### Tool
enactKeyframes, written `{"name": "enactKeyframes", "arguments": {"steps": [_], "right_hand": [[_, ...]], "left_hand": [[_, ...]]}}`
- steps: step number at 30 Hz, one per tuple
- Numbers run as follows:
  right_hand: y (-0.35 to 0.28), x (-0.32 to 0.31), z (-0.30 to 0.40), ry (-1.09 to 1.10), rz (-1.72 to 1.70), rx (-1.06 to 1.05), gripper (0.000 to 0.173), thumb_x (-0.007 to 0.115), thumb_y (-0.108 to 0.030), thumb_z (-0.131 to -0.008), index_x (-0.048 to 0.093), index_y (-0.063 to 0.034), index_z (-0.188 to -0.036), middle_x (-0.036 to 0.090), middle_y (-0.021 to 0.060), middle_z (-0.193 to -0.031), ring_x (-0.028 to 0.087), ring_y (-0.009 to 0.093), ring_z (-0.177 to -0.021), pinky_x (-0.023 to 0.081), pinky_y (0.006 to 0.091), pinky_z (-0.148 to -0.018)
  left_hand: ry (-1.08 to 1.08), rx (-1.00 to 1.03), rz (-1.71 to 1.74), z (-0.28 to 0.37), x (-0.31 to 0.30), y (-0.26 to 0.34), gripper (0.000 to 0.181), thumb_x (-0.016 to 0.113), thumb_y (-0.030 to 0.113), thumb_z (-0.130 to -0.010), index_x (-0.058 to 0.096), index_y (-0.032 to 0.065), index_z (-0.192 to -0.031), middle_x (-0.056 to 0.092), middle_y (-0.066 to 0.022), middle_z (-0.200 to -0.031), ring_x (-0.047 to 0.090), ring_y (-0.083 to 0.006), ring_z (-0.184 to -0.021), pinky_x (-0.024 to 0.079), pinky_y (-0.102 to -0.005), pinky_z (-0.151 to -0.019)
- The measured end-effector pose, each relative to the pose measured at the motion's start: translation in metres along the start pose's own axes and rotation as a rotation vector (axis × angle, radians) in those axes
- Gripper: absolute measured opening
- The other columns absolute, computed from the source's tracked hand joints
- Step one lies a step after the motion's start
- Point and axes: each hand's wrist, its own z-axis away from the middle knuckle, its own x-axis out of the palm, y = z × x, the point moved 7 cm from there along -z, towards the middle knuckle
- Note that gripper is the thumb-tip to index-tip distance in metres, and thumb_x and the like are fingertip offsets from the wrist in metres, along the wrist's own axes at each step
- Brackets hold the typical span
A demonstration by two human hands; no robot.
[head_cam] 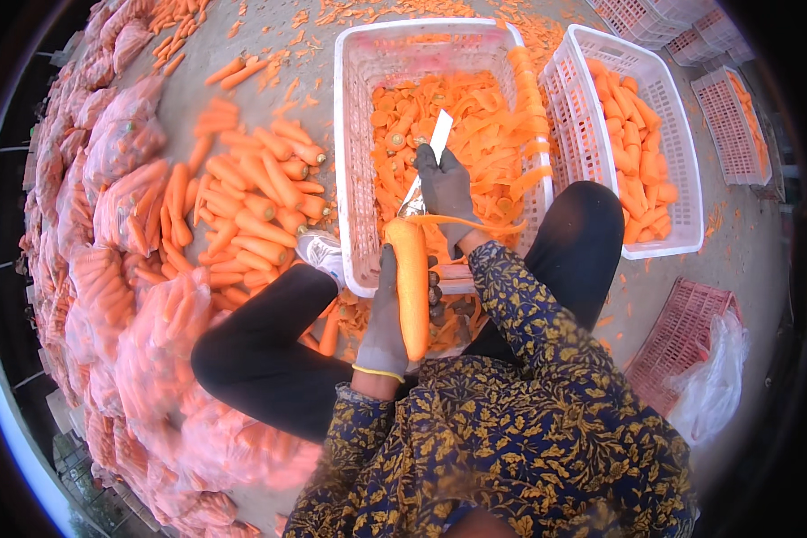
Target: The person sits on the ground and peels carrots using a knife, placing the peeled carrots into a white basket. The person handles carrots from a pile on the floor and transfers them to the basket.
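A large carrot (410,289) lies lengthwise in my gloved left hand (385,329), its thick end pointing away from me. My gloved right hand (447,191) grips a peeler (414,200) with a metal head and a pale flat handle, its head at the carrot's thick end. From there a long strip of peel (474,222) trails to the right across my right wrist. Both hands are over the near part of a white plastic crate (358,222), which holds peel ribbons (474,134) and cut carrot ends (395,140). Some fingers of my left hand are hidden behind the carrot.
Loose carrots (255,208) are heaped on the floor left of the crate, beside plastic bags of carrots (124,128). A second white crate (686,168) at the right holds peeled carrots (632,148). Nearer me on that side is a red crate (679,336) with a plastic bag (713,376).
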Motion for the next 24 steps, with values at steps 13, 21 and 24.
{"name": "enactKeyframes", "arguments": {"steps": [13,21,24], "right_hand": [[-0.016,0.004,0.085,-0.239,-0.422,-0.18,0.016,0.061,-0.015,-0.095,0.059,0.0,-0.097,0.055,0.0079,-0.076,0.049,0.012,-0.071,0.046,0.0291,-0.07],[0.0,0.013,-0.036,0.019,-0.283,0.055,0.033,0.057,-0.032,-0.099,0.059,0.0008,-0.096,0.057,0.0023,-0.082,0.047,0.012,-0.072,0.042,0.0297,-0.068],[-0.018,0.025,0.021,-0.199,-0.344,0.015,0.039,0.058,-0.026,-0.098,0.057,0.007,-0.119,0.065,0.0082,-0.101,0.059,0.014,-0.094,0.048,0.03,-0.084]], "left_hand": [[0.257,0.19,-0.031,-0.032,-0.006,0.036,0.069,0.047,0.069,-0.09,0.057,0.005,-0.114,0.06,-0.006,-0.081,0.059,-0.0157,-0.064,0.05,-0.0266,-0.054],[0.114,0.133,0.098,0.015,0.0,0.009,0.058,0.047,0.06,-0.095,0.056,0.0047,-0.112,0.06,-0.0057,-0.083,0.059,-0.0169,-0.069,0.051,-0.0284,-0.058],[-0.028,0.138,0.206,-0.029,-0.044,0.025,0.058,0.047,0.059,-0.095,0.055,0.0063,-0.118,0.061,-0.0079,-0.092,0.061,-0.0193,-0.075,0.052,-0.031,-0.062]]}}
